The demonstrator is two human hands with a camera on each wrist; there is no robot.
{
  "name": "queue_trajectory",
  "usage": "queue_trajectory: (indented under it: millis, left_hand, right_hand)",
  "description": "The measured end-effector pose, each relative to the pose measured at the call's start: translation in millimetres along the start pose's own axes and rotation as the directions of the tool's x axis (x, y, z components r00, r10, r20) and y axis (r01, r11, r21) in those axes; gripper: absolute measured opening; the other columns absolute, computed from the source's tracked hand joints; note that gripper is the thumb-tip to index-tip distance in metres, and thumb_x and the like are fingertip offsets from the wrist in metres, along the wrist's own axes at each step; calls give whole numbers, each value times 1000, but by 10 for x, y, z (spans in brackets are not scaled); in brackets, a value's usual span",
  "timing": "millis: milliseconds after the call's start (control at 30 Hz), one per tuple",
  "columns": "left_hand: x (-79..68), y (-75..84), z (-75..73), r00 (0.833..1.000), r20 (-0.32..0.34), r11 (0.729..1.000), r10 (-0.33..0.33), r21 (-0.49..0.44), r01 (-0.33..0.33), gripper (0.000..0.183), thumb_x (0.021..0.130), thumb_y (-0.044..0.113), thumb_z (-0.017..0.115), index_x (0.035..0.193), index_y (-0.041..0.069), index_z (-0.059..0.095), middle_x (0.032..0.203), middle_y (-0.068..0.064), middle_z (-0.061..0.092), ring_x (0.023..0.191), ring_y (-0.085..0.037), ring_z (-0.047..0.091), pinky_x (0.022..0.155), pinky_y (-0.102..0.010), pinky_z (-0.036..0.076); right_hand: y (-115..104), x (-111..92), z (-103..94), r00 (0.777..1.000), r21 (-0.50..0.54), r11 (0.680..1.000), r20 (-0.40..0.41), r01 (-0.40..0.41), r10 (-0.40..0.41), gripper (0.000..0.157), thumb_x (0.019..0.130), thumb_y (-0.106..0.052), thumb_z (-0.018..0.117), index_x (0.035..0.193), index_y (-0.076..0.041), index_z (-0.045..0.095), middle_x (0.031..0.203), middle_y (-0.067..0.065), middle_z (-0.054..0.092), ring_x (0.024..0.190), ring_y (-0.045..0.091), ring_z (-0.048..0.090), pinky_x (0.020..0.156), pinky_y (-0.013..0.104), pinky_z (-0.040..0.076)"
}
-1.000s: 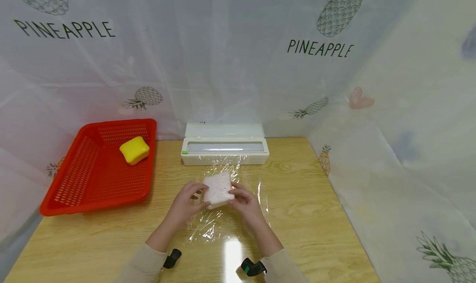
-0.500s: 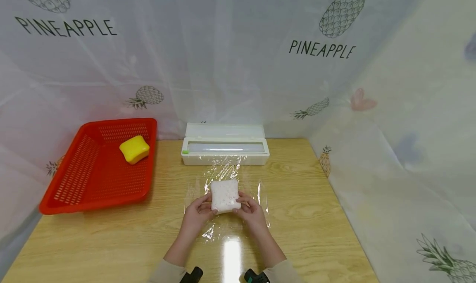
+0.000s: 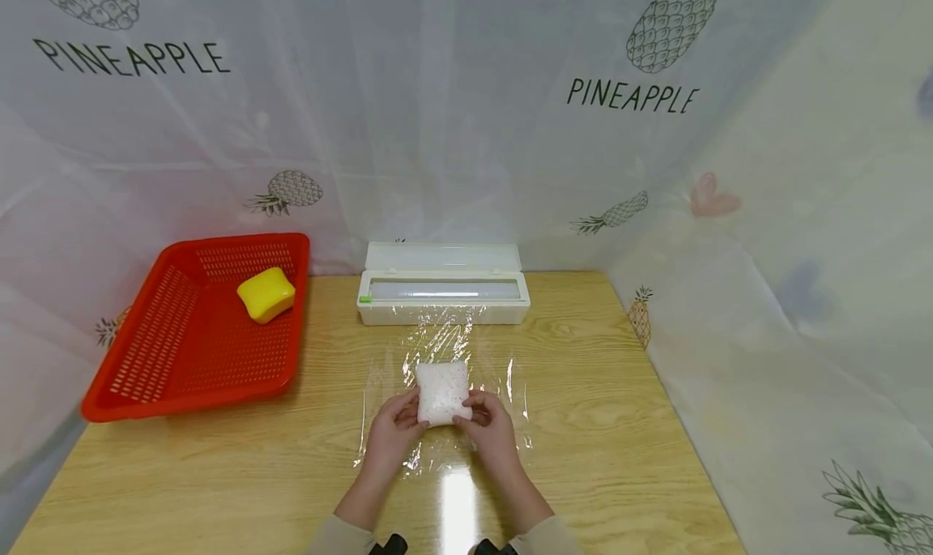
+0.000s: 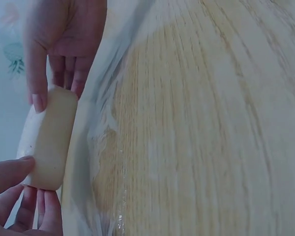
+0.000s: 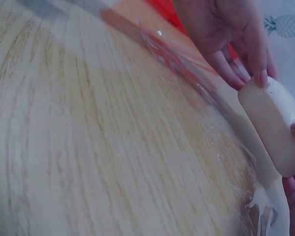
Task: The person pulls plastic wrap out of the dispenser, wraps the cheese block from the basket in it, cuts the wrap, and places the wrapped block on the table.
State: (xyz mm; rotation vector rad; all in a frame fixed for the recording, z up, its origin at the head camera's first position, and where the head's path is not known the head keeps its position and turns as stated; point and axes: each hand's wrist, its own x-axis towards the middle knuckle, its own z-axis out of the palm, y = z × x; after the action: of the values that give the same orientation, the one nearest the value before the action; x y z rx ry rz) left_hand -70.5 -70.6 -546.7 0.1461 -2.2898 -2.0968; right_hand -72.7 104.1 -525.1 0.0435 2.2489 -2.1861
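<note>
A: Head view first. We find the white block at lower centre, pinched by its sides between the left hand and the right hand, above the film. What should worry us?

B: Creases, we'd say. The film looks rumpled between the white block and the box, so dragging it could bunch it or make it cling to itself. A hard tug might also shift the box, since the film runs from there.

A: Around that we see a wood-grain table, glare at bottom centre, a red basket holding a yellow block at left (that side looks the tighter), and pineapple-print cloth behind and at right.

B: Left wrist view: we have the white block near the left edge, a hand pinching each end. If one grip eased, we think it could tip. Film lies in folds beside it; bare wood grain fills the right.

A: Right wrist view: we see it at the right edge, one hand mostly cut off, red at the top. Whether it touches the film, we can't tell.
</note>
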Motion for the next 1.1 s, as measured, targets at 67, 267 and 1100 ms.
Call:
queue_trajectory:
  millis: [67, 267, 1100]
  left_hand:
    - [4, -10, 5, 1000, 0, 1000, 1, 16, -1, 55, 76, -17, 70, 129, -8, 57, 120, -23, 55, 101, -33, 59, 83, -26, 54]
    - [18, -22, 30, 1000, -11, 999, -5, 44, 6, 55, 76, -16, 72, 129, -8, 58, 118, -21, 56, 98, -30, 60, 81, -27, 54]
    - [-119, -65, -459, 998, 48, 989, -34, 144, 27, 36, 77, -7, 77, 111, -2, 69, 89, -7, 67, 76, -12, 60, 68, -22, 51]
  right_hand:
    - [-20, -14, 10, 1000, -30, 999, -14, 20, -20, 24, 78, 12, 72, 97, 12, 59, 117, 25, 54, 94, 34, 62, 81, 27, 54]
    - [0, -7, -4, 1000, -36, 999, -21, 17, -17, 25, 79, 11, 72, 100, 13, 59, 110, 21, 55, 98, 38, 62, 80, 25, 54]
    - [99, 16, -638, 997, -177, 984, 76, -14, 28, 27, 81, 8, 72, 108, 11, 65, 98, 25, 65, 81, 18, 60, 70, 23, 50]
